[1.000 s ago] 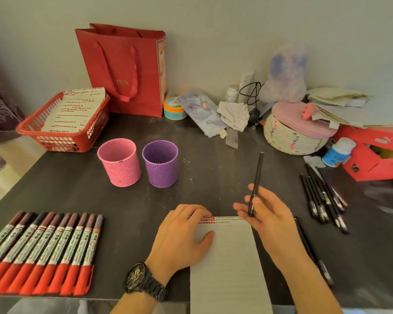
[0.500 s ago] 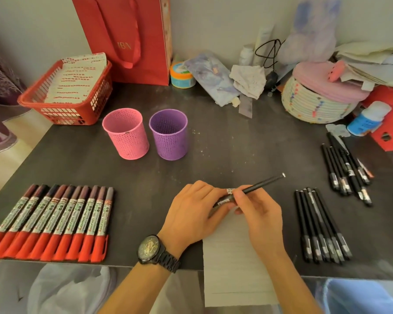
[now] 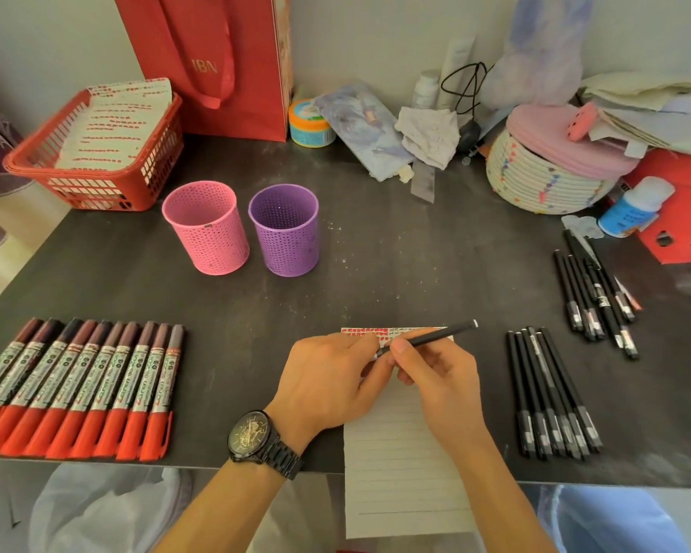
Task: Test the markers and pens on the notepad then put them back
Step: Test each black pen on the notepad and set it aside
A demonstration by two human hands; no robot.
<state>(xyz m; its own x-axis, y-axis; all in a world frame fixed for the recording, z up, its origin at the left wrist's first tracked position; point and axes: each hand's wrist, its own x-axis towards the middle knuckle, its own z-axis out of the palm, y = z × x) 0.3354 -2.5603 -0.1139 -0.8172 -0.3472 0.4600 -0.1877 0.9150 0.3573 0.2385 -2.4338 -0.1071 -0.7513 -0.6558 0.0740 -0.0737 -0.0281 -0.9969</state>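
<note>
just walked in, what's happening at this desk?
A person is trying out a black pen. The right hand holds it over the top of the notepad, and the left hand pinches its lower end, perhaps the cap. Red markers lie in a row on the left, other pens on the right, two cups behind.

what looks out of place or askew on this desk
The notepad hangs well over the table's near edge. The far pens on the right lie in a loose, partly crossed pile, unlike the tidy near pens and markers. The right hand holds a pen, the left hand pinching its end.
</note>
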